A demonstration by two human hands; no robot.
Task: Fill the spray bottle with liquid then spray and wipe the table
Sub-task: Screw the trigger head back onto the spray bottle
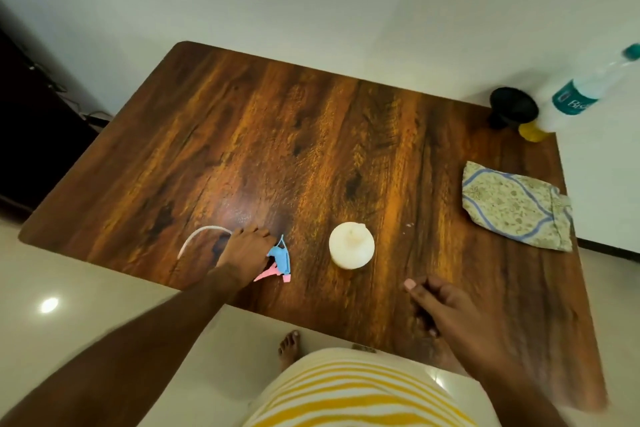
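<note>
Head view, filling stage not yet begun. The white spray bottle stood upright and uncapped near the front edge of the tabletop. My left hand lay over the blue-and-pink trigger head, which rested on the wood just left of the bottle, its white dip tube curving out to the left; I could not tell whether that grip had closed on the head or merely rested on it. My right hand hovered over the front edge, fingers loosely curled, grip holding nothing. The water bottle, a black funnel and a small yellow object stood at the far right corner; the patterned cloth lay nearer on the right. I judged the next move to call for fetching funnel and water to the open bottle.
</note>
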